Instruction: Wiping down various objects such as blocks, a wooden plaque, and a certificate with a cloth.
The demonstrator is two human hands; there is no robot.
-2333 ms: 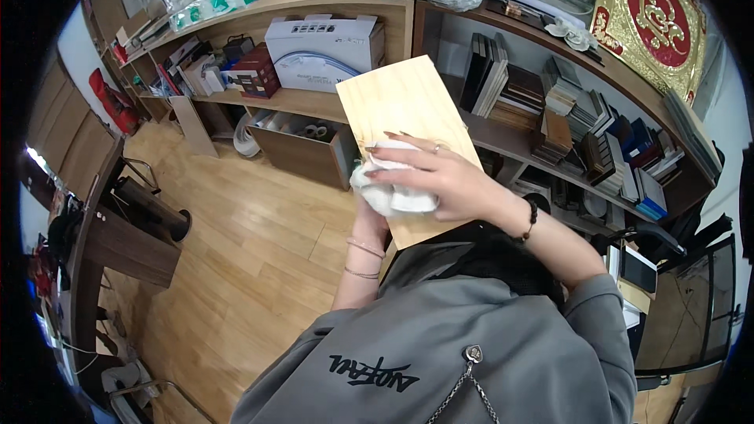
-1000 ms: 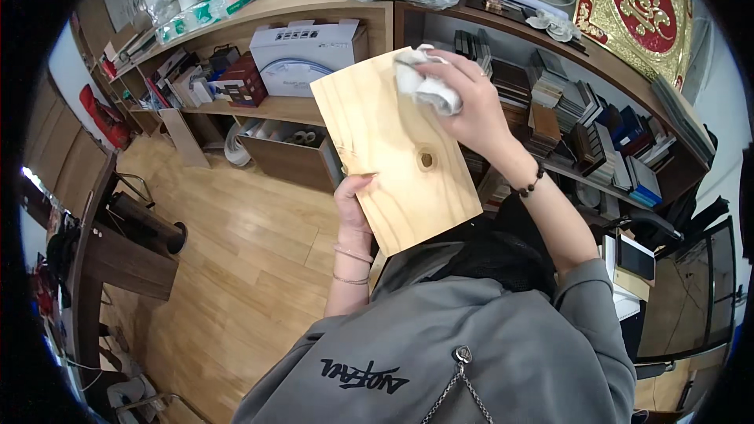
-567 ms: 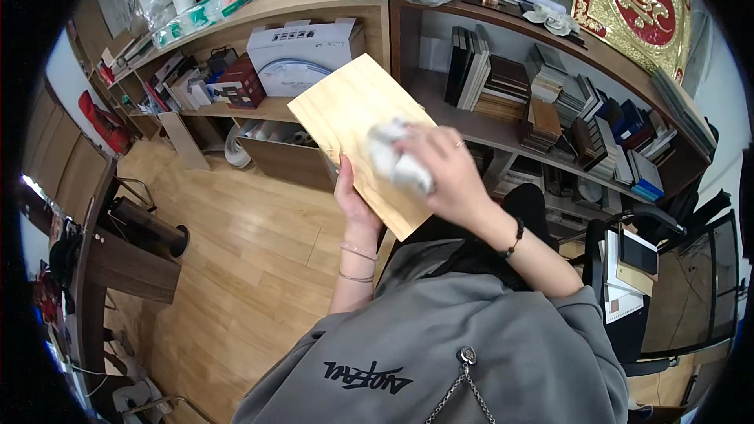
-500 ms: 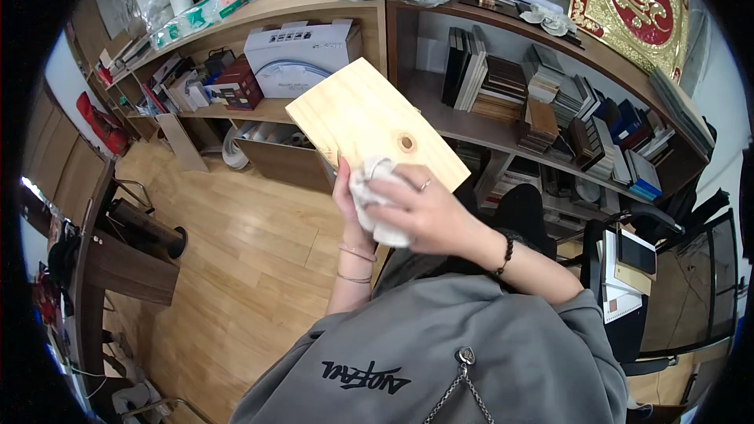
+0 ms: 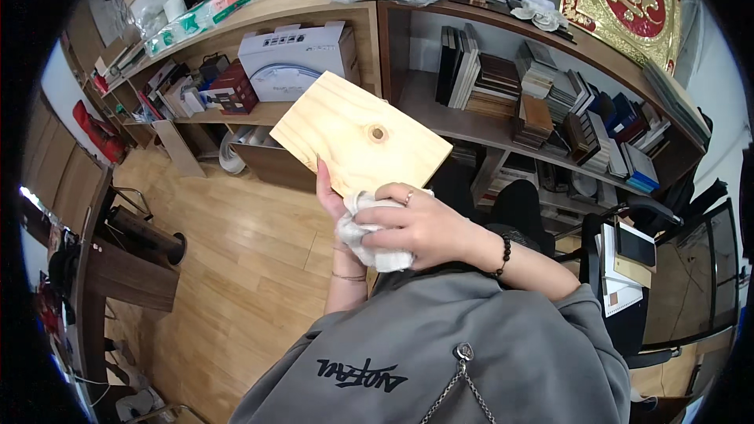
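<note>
A pale wooden board [image 5: 357, 126] with a dark knot is tilted up in front of me. My left hand [image 5: 329, 192] grips its near left edge, thumb on the upper face and the other fingers hidden beneath. In my right hand [image 5: 424, 228] is a crumpled white cloth [image 5: 369, 239], bunched under the fingers and pressed at the board's near edge. The cloth covers part of my left hand and wrist.
Ahead stand low wooden shelves [image 5: 381, 55] with a white box [image 5: 294, 55] and several stacks of sample panels [image 5: 534, 118]. To the right, a chair holds notebooks [image 5: 620, 267] and a phone. A dark desk [image 5: 133, 271] is at the left, over a wooden floor [image 5: 236, 267].
The board has moved slightly left and turned flatter. My right hand has drawn the cloth down off its face to the near edge, toward me.
</note>
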